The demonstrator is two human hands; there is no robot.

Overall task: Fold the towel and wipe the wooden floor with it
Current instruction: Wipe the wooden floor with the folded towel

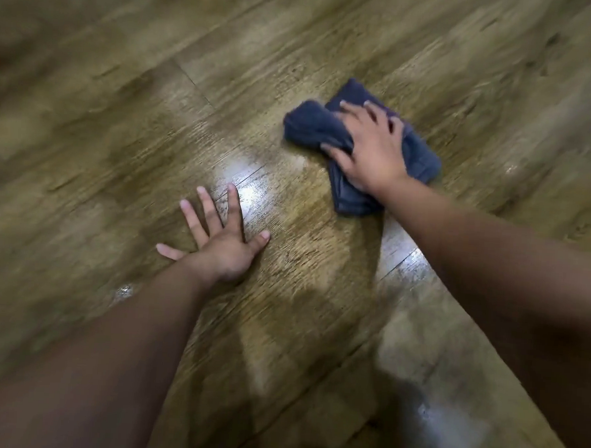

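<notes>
A dark blue-grey towel (309,125), folded into a bunched pad, lies on the wooden floor (121,118) right of centre. My right hand (370,149) lies on top of it, thumb hooked around a fold on its left side and fingers spread across the cloth. My left hand (223,235) rests flat on the bare floor to the lower left of the towel, fingers spread and straight, holding nothing. Both forearms reach in from the bottom of the view.
Brown wood-grain planks fill the whole view, with glossy light reflections (248,187) between the hands and near the right forearm. The outer edges of the picture are motion-blurred.
</notes>
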